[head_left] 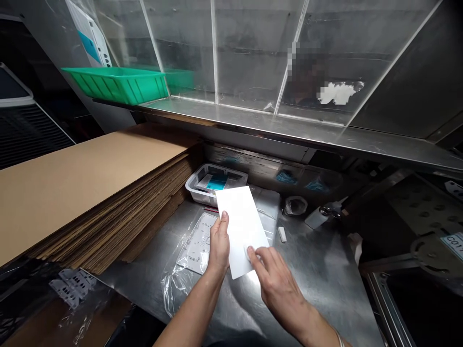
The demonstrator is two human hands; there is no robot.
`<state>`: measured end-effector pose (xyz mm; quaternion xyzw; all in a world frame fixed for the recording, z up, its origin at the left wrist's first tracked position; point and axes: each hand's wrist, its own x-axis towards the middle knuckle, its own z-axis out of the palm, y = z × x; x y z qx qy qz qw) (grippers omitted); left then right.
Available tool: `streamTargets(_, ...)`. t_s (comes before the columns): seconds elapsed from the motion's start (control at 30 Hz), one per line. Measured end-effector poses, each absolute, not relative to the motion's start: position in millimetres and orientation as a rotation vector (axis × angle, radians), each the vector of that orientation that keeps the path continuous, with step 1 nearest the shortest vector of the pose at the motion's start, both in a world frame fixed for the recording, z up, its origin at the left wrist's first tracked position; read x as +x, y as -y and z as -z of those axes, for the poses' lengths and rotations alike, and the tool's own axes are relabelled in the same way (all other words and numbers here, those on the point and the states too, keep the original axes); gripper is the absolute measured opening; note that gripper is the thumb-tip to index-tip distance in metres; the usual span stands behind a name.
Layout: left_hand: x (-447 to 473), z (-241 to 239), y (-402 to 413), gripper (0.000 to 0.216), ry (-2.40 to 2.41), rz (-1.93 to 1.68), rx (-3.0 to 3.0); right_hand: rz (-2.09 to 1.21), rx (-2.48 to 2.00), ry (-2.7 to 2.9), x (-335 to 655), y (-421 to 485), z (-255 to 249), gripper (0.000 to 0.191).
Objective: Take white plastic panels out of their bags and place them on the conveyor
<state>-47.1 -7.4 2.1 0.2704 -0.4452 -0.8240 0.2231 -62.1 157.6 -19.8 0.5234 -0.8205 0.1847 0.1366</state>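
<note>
A plain white rectangular panel [241, 217] is tilted above the metal bench. My left hand [219, 241] is closed on its left edge, thumb lying on the front face. At the panel's lower right, my right hand [277, 279] has its fingers curled together, with the tips against the white face. A small pale sliver shows at those fingertips, too small to name. Left of the panel, a light grey moulded plastic plate [193, 245] with small holes lies on clear plastic film [171, 284], partly hidden by my left hand.
A tall cardboard stack [90, 178] borders the left. Behind the panel is a clear plastic bin [200, 196]. A white bottle [317, 218] and a small white piece [282, 234] stand to the right. Above runs a metal ledge [231, 115] with a green tray [119, 86].
</note>
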Motion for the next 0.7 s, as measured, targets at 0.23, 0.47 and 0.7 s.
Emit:
streamTargets(0.23,-41.9,-5.8,5.4,0.041,1.192,2.306,0.737,-0.585,1.527,2.370,-60.1,-155.2,18.3,0.057)
streamTargets(0.47,-39.5,-3.4,8.9,0.043,1.205,2.351,0.705,-0.628,1.510,2.319,-63.7,-159.9,26.2,0.058)
streamTargets(0.7,-39.9,-2.3,6.5,0.052,1.274,2.448,0.692,-0.737,1.607,2.233,-61.5,-170.5,19.2,0.057)
